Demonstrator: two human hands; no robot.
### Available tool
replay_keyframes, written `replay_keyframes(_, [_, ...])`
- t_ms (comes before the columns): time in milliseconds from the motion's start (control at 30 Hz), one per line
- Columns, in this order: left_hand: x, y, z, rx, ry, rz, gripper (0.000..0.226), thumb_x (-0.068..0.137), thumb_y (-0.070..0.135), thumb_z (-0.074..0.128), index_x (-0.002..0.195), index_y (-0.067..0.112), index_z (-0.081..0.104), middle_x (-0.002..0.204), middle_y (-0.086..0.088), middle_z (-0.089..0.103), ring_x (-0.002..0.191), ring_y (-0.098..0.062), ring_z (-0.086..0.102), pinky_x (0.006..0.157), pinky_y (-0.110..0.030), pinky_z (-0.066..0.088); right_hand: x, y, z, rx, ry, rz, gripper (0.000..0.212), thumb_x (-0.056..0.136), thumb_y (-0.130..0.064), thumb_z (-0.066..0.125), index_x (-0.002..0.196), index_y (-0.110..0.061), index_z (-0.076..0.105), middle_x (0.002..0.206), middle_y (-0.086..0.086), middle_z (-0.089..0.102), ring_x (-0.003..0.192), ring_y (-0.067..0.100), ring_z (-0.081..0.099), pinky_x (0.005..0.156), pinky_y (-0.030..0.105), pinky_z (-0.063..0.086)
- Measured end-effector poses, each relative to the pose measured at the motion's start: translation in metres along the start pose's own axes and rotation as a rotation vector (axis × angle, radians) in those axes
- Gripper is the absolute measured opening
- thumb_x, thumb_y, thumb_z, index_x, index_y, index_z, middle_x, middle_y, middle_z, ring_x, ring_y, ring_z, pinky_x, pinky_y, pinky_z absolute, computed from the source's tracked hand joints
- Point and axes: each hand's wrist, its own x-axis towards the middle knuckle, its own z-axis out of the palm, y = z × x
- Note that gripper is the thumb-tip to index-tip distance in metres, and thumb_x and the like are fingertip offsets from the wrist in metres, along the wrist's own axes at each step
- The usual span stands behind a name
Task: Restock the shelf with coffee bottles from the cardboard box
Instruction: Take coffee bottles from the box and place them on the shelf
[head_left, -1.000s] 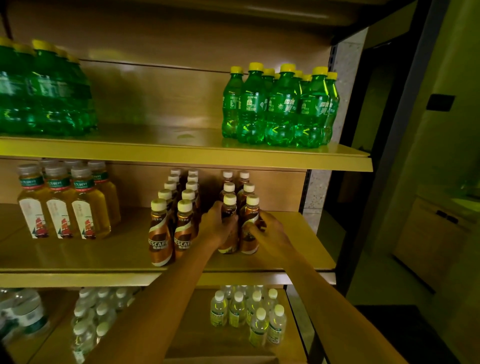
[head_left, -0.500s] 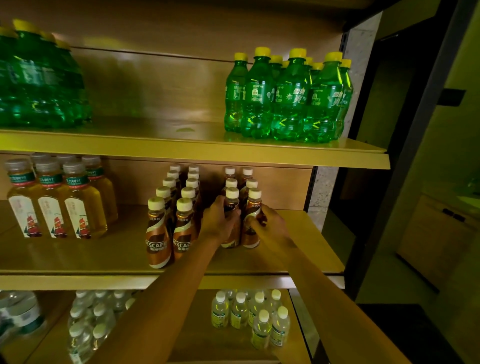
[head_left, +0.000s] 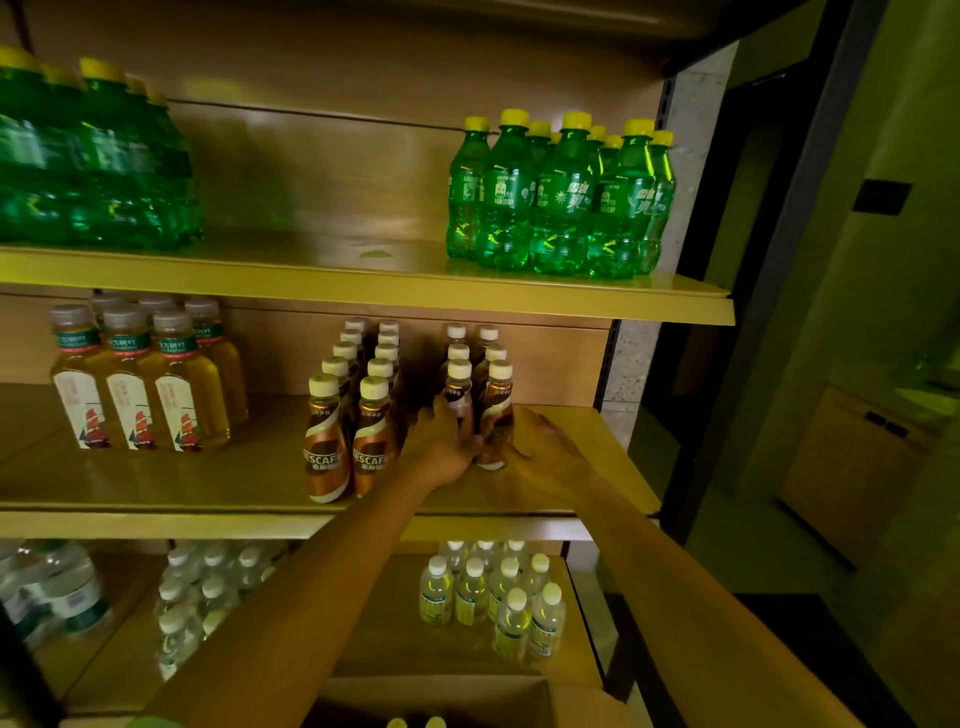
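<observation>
Brown coffee bottles with cream caps stand in two groups on the middle shelf (head_left: 260, 483). The left group (head_left: 353, 415) is two columns deep. In the right group, my left hand (head_left: 441, 447) grips the front-left coffee bottle (head_left: 460, 387). My right hand (head_left: 548, 447) is blurred, its fingers lying fairly straight against the right side of the front-right coffee bottle (head_left: 496, 415). Both bottles stand upright on the shelf. The cardboard box (head_left: 519, 693) shows at the bottom edge, with two yellowish caps inside.
Amber tea bottles (head_left: 140, 384) stand at the left of the same shelf. Green soda bottles (head_left: 561, 202) fill the shelf above. Clear and pale yellow bottles (head_left: 493, 597) sit on the shelf below. A black upright (head_left: 696, 364) bounds the shelving on the right.
Both hands have slid the two front bottles a little further back toward their group. My right hand's fingers have loosened from their wrap round the bottle. The camera has shifted slightly.
</observation>
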Motion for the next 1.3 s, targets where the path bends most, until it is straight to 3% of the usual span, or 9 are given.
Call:
replay_keyframes(67, [-0.013, 0.000, -0.006, 0.138, -0.056, 0.018, 0.077, 0.089, 0.041, 0.061, 0.147, 0.006, 0.024, 0.144, -0.024, 0.039, 0.132, -0.043, 0.041, 0.106, -0.050, 0.039, -0.017, -0.009, -0.009, -0.077, -0.049, 0.003, 0.044, 0.099, -0.030, 0.057, 0.139, -0.016, 0.050, 0.139, 0.009, 0.059, 0.128, 0.031, 0.054, 0.103, 0.041, 0.046])
replay_keyframes(167, [-0.039, -0.003, -0.012, 0.323, -0.124, 0.092, 0.078, 0.090, 0.048, 0.056, 0.150, 0.011, 0.023, 0.145, -0.022, 0.039, 0.131, -0.044, 0.042, 0.106, -0.052, 0.040, -0.043, -0.016, -0.016, -0.198, -0.087, -0.061, 0.051, 0.099, -0.040, 0.053, 0.143, -0.015, 0.049, 0.143, 0.012, 0.056, 0.133, 0.034, 0.049, 0.109, 0.043, 0.039])
replay_keyframes(267, [-0.070, -0.007, -0.012, 0.461, -0.162, 0.165, 0.077, 0.088, 0.052, 0.057, 0.148, 0.016, 0.026, 0.141, -0.019, 0.043, 0.130, -0.040, 0.042, 0.103, -0.049, 0.039, -0.066, -0.015, -0.018, -0.302, -0.117, -0.009, 0.066, 0.095, -0.046, 0.059, 0.151, -0.019, 0.037, 0.153, 0.010, 0.045, 0.141, 0.031, 0.040, 0.114, 0.044, 0.035])
replay_keyframes(467, [-0.122, -0.021, -0.001, 0.619, -0.237, 0.223, 0.084, 0.090, 0.060, 0.049, 0.151, 0.009, 0.021, 0.158, -0.018, 0.023, 0.145, -0.041, 0.020, 0.119, -0.055, 0.020, -0.112, -0.014, -0.004, -0.480, -0.067, -0.020, 0.080, 0.085, -0.070, 0.056, 0.143, -0.016, 0.043, 0.149, 0.007, 0.048, 0.133, 0.031, 0.050, 0.103, 0.044, 0.047])
replay_keyframes(567, [-0.136, -0.028, 0.002, 0.624, -0.273, 0.211, 0.084, 0.091, 0.059, 0.049, 0.153, 0.010, 0.019, 0.161, -0.017, 0.018, 0.148, -0.042, 0.014, 0.120, -0.055, 0.017, -0.126, -0.017, 0.005, -0.490, -0.083, -0.021, 0.079, 0.086, -0.070, 0.054, 0.143, -0.016, 0.042, 0.148, 0.007, 0.049, 0.132, 0.030, 0.050, 0.102, 0.045, 0.047])
replay_keyframes(800, [-0.154, -0.048, 0.010, 0.498, -0.294, 0.175, 0.070, 0.091, 0.055, 0.052, 0.147, 0.019, 0.031, 0.153, -0.015, 0.036, 0.140, -0.037, 0.034, 0.112, -0.049, 0.032, -0.149, -0.018, 0.034, -0.460, -0.084, -0.034, 0.067, 0.088, -0.062, 0.059, 0.138, -0.018, 0.050, 0.141, 0.005, 0.055, 0.125, 0.029, 0.056, 0.097, 0.043, 0.050])
replay_keyframes(1000, [-0.175, -0.082, 0.036, 0.435, -0.338, 0.124, 0.066, 0.084, 0.060, 0.048, 0.139, 0.026, 0.039, 0.146, -0.009, 0.046, 0.133, -0.035, 0.045, 0.106, -0.051, 0.042, -0.168, 0.001, 0.077, -0.443, -0.209, 0.046, 0.075, 0.084, -0.068, 0.058, 0.141, -0.021, 0.044, 0.140, 0.005, 0.056, 0.123, 0.028, 0.058, 0.093, 0.046, 0.054])
replay_keyframes(1167, [-0.194, -0.124, 0.070, 0.444, -0.497, -0.025, 0.066, 0.096, 0.048, 0.048, 0.150, 0.015, 0.030, 0.158, -0.011, 0.032, 0.144, -0.033, 0.031, 0.116, -0.047, 0.029, -0.187, 0.023, 0.128, -0.383, -0.356, 0.126, 0.075, 0.083, -0.067, 0.059, 0.142, -0.022, 0.044, 0.141, 0.003, 0.052, 0.128, 0.028, 0.053, 0.098, 0.044, 0.051])
replay_keyframes(1300, [-0.207, -0.179, 0.106, 0.355, -0.534, -0.124, 0.066, 0.092, 0.051, 0.054, 0.145, 0.015, 0.037, 0.152, -0.010, 0.041, 0.136, -0.030, 0.043, 0.107, -0.045, 0.041, -0.207, 0.045, 0.176, -0.371, -0.493, 0.180, 0.077, 0.086, -0.065, 0.058, 0.144, -0.018, 0.041, 0.146, 0.007, 0.046, 0.128, 0.030, 0.051, 0.098, 0.045, 0.048])
